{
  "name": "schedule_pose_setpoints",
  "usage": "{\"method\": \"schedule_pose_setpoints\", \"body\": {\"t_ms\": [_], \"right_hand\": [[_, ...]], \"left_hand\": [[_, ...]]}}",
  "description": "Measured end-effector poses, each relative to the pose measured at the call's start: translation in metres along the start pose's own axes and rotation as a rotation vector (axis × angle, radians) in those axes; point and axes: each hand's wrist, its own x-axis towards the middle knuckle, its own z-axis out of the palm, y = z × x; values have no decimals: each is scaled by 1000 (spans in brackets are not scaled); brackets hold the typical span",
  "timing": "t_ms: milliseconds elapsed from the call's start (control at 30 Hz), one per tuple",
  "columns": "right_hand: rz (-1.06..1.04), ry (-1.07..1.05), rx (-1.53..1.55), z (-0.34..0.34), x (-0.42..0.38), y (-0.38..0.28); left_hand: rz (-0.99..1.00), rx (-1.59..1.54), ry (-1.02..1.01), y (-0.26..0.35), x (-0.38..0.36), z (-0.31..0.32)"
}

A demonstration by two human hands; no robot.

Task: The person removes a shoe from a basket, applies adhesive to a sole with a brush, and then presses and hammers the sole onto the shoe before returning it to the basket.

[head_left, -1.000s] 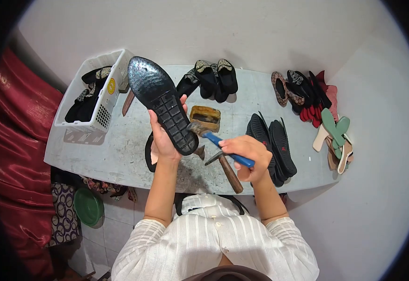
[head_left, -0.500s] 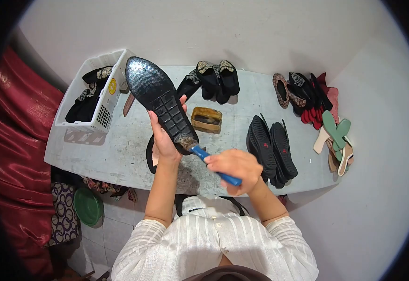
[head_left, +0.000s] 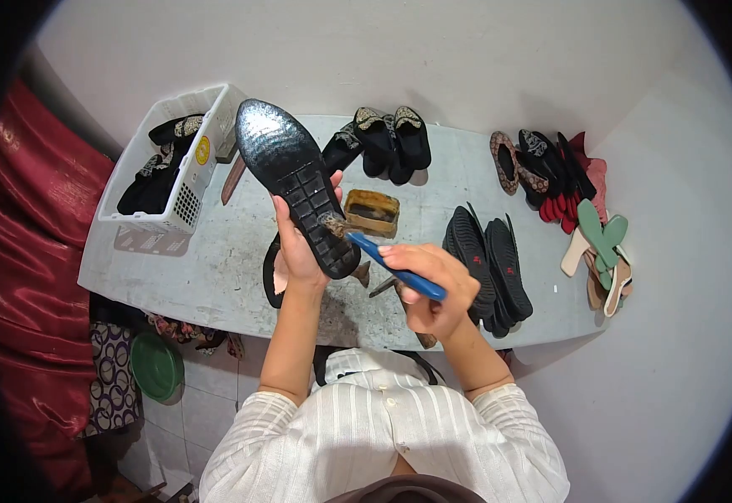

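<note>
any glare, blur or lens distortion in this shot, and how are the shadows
Head view: bright glare on the toe end of the shoe sole; black vignetting around the corners; the table edge bows, likely from a wide lens; a patterned shadow falls below the white basket; the brush bristles look slightly soft, though whether from motion or focus I can't tell.

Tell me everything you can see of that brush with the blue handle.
The brush has a slim blue handle, perhaps plastic or painted wood, and a matted, brownish bristle head. It slants, head up and leftward, gripped by the right hand. Its bristles appear to touch the grooved black shoe sole held in the left hand.
</note>
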Motion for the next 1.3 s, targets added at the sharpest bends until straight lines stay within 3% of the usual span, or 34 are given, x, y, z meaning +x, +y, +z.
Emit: {"method": "schedule_pose_setpoints", "body": {"t_ms": [233, 300, 400, 533, 800, 867, 933, 1000, 1067, 1167, 1300], "right_hand": [[21, -133, -8, -7, -18, -1], [109, -84, 8, -11, -18, -1], [58, -2, -15, -7, -4, 1], [-66, -126, -70, 1, 0, 5], [17, -274, 108, -17, -22, -5], [49, -248, 134, -20, -15, -5], [59, -56, 154, -19, -4, -4], [51, -40, 85, -15, 2, -5], [-87, -118, -97, -7, 5, -1], [-67, -186, -55, -7, -8, -2], [-68, -266, 84, -12, -30, 0]], "left_hand": [[-40, -90, -36, 4, 2, -15], [-47, -63, -56, 5, 2, -14], [-67, -49, -95, 2, -3, -5], [-165, -139, -172, -2, -6, -4], [-153, -128, -119, 7, -1, -20], [-186, -138, -142, 6, -4, -20], [-216, -148, -170, 3, -7, -13], [-143, 112, -151, -4, -15, -1], [-204, 52, -146, -4, -18, 0], [-197, -140, -277, -1, -9, -7], [-105, -49, -87, 13, -6, -10]]}}
